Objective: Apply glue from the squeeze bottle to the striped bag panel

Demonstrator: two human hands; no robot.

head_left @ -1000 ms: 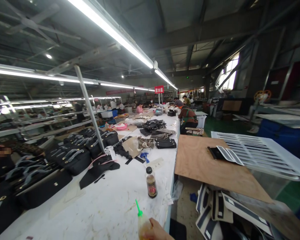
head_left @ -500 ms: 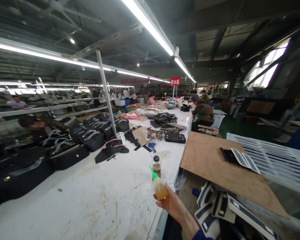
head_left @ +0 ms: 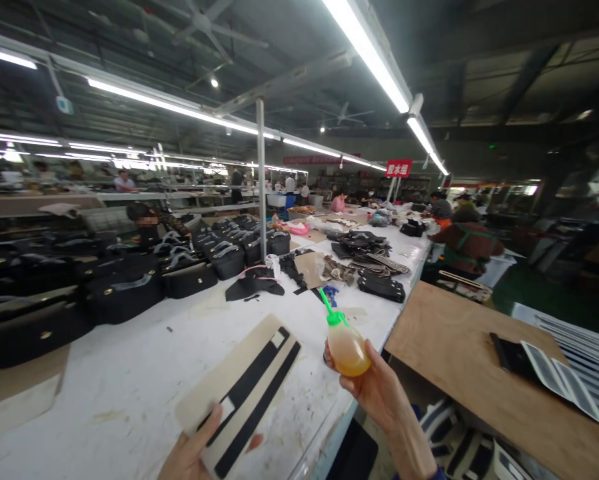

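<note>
The white work table runs ahead of both hands, with rows of black bags lying well to the left of the left hand and a plywood board to the right of the right hand. The left hand grips the near end of a beige card panel, thumb on top, fingers hidden beneath; the panel rests flat on the table and carries two black strips laid lengthwise with small pale patches at their ends. The right hand is closed around a squeeze bottle, held just right of the panel's far end and above the table edge. The bottle is translucent, filled with amber liquid, and fitted with a green cap and a thin green nozzle tilted up and to the left. For clean application, the judgement is: keep the panel pinned flat, bring the nozzle tip down to the strip, squeeze lightly, and avoid drips on the beige surface.
</note>
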